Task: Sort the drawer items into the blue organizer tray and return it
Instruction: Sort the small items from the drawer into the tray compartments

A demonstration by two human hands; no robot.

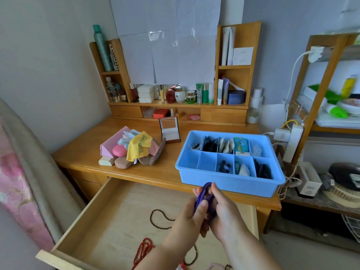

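Head view: both hands bunching a purple elastic band over the open drawer.
Left hand (191,213) and right hand (224,215) pinch the stretchy band (204,193), probably folding it small; bead strings (161,217) lie in the wooden drawer (101,221); beyond, the rigid blue organizer tray (229,184) sits on the desk.

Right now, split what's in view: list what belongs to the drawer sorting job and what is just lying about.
Job:
blue plastic divided organizer tray
open wooden drawer
purple elastic bands, held in left hand and right hand
dark brown bead string
red bead string

Lying about:
yellow printed cloth
small open brown box
white power strip
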